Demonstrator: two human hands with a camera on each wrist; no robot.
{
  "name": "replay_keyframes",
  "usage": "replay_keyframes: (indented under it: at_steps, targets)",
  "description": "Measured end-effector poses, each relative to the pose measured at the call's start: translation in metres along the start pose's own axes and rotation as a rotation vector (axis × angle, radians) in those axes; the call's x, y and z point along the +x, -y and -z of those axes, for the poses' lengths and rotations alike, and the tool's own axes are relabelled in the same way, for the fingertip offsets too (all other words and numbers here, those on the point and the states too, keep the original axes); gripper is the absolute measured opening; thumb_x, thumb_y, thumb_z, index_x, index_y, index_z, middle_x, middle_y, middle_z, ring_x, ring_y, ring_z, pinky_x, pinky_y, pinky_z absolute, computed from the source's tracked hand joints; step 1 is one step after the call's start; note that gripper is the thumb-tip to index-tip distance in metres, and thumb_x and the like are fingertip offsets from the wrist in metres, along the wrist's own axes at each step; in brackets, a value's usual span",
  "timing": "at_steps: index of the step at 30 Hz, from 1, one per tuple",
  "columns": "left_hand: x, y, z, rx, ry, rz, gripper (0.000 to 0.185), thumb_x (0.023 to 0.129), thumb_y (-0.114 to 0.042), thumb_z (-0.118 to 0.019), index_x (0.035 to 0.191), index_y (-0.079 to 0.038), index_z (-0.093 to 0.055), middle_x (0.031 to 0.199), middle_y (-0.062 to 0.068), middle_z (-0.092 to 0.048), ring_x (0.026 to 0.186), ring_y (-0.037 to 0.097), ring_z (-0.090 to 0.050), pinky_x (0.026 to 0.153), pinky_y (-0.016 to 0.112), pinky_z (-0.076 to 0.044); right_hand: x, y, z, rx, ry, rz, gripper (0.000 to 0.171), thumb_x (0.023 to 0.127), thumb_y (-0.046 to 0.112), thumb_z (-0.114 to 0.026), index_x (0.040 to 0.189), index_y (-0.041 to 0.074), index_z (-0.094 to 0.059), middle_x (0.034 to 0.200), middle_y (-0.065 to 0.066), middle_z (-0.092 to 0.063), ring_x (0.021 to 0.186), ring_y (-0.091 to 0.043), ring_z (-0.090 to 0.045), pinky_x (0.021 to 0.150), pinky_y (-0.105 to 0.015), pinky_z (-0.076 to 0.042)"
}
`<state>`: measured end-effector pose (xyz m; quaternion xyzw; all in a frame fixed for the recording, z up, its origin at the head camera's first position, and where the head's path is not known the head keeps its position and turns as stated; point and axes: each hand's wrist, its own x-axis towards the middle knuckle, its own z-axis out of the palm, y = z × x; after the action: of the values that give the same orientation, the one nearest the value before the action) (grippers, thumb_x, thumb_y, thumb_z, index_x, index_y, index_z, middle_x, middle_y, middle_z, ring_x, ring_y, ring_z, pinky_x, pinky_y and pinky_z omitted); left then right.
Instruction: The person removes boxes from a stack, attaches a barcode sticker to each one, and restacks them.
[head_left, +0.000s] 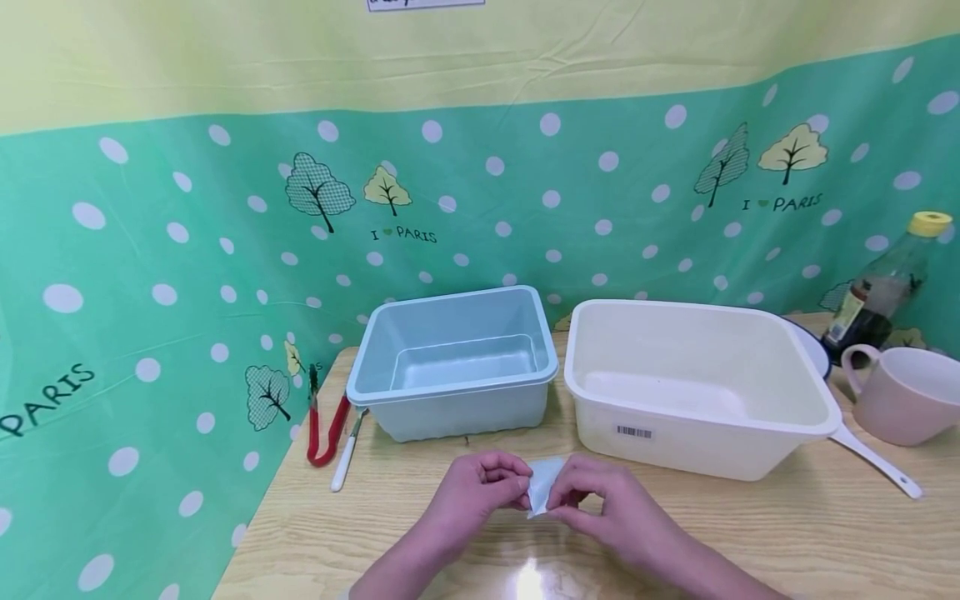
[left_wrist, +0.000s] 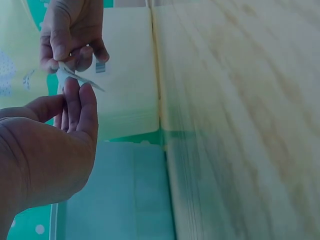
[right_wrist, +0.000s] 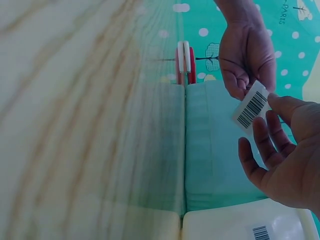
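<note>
Over the pale wood counter (head_left: pixel 420 533), backed by a dotted green cloth (head_left: pixel 150 250), left hand (head_left: pixel 480 487) and right hand (head_left: pixel 600 496) pinch a barcode sticker (head_left: pixel 543 485).

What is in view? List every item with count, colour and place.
label: one, white with barcode, pinched between both hands above the table
blue tub: one, pale blue, back centre
white tub: one, white, right of the blue tub
tongs: one, red, left of the blue tub
utensil: one, white handle, beside the tongs
mug: one, pink, far right
bottle: one, dark with yellow cap, behind the mug
table: one, light wood
left hand: pinches the label
right hand: pinches the label
</note>
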<state>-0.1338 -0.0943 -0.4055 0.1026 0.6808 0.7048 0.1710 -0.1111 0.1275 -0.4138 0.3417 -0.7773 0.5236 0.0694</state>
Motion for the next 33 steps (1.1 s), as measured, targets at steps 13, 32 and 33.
replay_keyframes:
  at_steps: [13, 32, 33]
  targets:
    - [0.009, 0.002, 0.017, 0.076, -0.066, -0.004, 0.017, 0.091, -0.003, -0.070, 0.104, 0.008, -0.068, 0.089, 0.011, -0.071, 0.078, 0.019, -0.068, 0.079, 0.035, -0.060, 0.000, 0.000, 0.002, -0.008, 0.018, -0.039, 0.010, 0.090, 0.011, -0.077, 0.089, 0.020, -0.072, 0.093, 0.009, -0.063, 0.082, -0.007, -0.061, 0.071, -0.028, -0.057]
    - [0.015, -0.001, 0.034, 0.280, -0.182, -0.003, 0.012, 0.091, -0.001, -0.069, 0.102, 0.004, -0.068, 0.089, 0.010, -0.068, 0.079, 0.019, -0.066, 0.074, 0.032, -0.059, 0.000, 0.000, 0.003, -0.005, 0.034, -0.042, 0.009, 0.092, 0.013, -0.076, 0.090, 0.021, -0.072, 0.092, 0.012, -0.062, 0.082, -0.007, -0.062, 0.072, -0.026, -0.057]
    - [0.015, -0.001, 0.035, 0.288, -0.183, -0.004, 0.012, 0.091, -0.001, -0.070, 0.102, 0.004, -0.068, 0.089, 0.010, -0.068, 0.079, 0.019, -0.066, 0.074, 0.032, -0.059, 0.000, 0.000, 0.003, -0.008, 0.036, -0.045, 0.009, 0.092, 0.014, -0.075, 0.090, 0.022, -0.072, 0.091, 0.012, -0.062, 0.083, -0.007, -0.062, 0.072, -0.026, -0.057]
